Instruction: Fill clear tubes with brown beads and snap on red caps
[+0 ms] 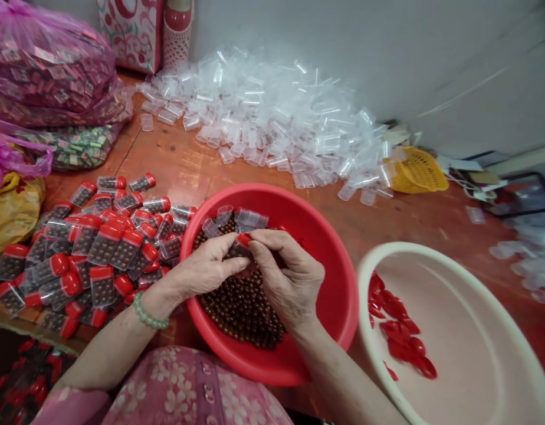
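Observation:
Over the red basin [334,283], my left hand [210,262] grips a small clear plastic container [237,250] filled with dark content. At its top sits a red cap [243,239], with the thumb and fingers of my right hand [285,271] closed on it. Whether the cap is fully seated I cannot tell, since fingers cover part of it. Below my hands the basin holds a heap of round brown balls [241,313]. Several clear containers [250,219] lie on the balls towards the basin's far side.
Filled, red-capped containers [108,248] are piled at left. A large heap of clear containers [272,118] lies at the back by a yellow basket [418,171]. At right stands a cream basin [458,330] with red caps [400,330]. Pink plastic bags [51,65] sit back left.

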`<state>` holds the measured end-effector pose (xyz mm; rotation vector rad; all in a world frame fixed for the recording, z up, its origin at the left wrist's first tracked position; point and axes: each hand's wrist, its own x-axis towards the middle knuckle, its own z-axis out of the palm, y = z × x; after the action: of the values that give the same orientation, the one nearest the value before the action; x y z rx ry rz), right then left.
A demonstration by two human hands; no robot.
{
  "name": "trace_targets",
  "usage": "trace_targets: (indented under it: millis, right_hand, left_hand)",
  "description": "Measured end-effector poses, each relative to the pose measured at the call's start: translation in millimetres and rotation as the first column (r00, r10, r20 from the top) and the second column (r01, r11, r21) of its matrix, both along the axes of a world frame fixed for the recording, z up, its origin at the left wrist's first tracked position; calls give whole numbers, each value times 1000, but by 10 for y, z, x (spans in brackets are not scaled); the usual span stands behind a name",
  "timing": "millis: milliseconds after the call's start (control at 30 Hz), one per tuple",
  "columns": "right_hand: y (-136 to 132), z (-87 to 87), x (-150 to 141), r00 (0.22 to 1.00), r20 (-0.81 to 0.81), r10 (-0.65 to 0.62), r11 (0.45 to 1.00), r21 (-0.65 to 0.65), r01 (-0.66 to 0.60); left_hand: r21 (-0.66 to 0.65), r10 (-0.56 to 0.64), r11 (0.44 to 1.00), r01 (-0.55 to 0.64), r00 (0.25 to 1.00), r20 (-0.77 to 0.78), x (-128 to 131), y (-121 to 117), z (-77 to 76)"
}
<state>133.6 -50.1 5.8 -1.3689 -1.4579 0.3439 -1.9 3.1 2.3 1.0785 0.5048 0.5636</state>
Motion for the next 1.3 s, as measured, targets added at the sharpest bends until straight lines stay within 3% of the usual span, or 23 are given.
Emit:
trace_targets:
  millis: [167,333,633,767,867,967,1100,1200,1300]
  right_hand:
    - [7,-20,100,971,186,149,987,38,-159]
    - [15,18,188,854,473,217,969,0,-247]
    - [32,-32,128,769,635,73,965,148,-214]
    - [32,16,147,819,544,184,968,44,-247]
    - [3,68,196,902,328,282,959,-108,-260]
    - [-28,76,274,977,-31,210,956,-201,-212]
    - [-8,28,372,932,-353,78,961,-223,-164]
    - [38,7,368,906,-421,34,969,-208,-133]
    - [66,35,303,963,-270,24,978,-193,-78]
  left_hand:
    - [-84,75,994,-70,995,68,-10,-8,6]
    - [-178,58,983,-48,997,53,-28,-21,-16]
    - [-191,63,980,-51,996,58,-20,-11,-13]
    - [-207,78,976,-70,997,28,-17,-14,-16]
    - [-213,99,973,-88,994,42,-6,-1,-3]
    - [-229,91,971,-76,994,55,3,18,14]
    - [-215,67,975,-60,997,29,8,29,29]
    - [-191,57,980,-52,998,20,12,29,38]
    - [-173,19,985,-18,1000,2,13,25,39]
